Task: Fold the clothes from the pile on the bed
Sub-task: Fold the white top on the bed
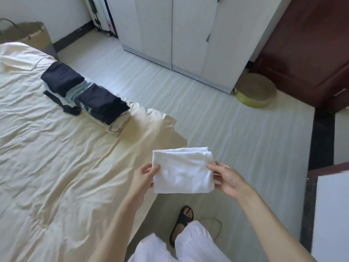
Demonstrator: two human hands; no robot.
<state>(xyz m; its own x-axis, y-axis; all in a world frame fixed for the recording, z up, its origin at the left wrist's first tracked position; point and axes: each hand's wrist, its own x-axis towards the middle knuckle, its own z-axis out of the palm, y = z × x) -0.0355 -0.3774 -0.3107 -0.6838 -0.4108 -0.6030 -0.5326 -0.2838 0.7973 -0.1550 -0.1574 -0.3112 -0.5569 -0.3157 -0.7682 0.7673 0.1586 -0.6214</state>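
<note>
1. You've got the folded white garment (182,170) up in the air between your two hands, off the edge of the bed (56,157), over the floor.
2. Your left hand (144,175) pinches its left edge: thumb on top, fingers curled underneath the cloth.
3. Your right hand (227,177) grips the right edge the same way, thumb lying across the top, the other fingers tucked below.
4. The garment is a soft, thick rectangle, plain white, lightly rumpled, with stacked folded layers showing along its far-right corner.
5. Beyond your left hand and further left, a row of folded clothes (85,97) sits on the bed near its edge: dark navy pieces on top, pale blue-grey in the middle, beige at the bottom of the nearer pile.
6. The bed sheet is cream-coloured and creased all over, its corner draping toward the floor just beyond your left hand.
7. Beyond your right hand, well apart, a round woven cushion (255,91) lies on the pale tiled floor by a white wardrobe (170,29).
8. Below your hands, a foot in a black sandal (182,222) and loose white trousers (188,244).
</note>
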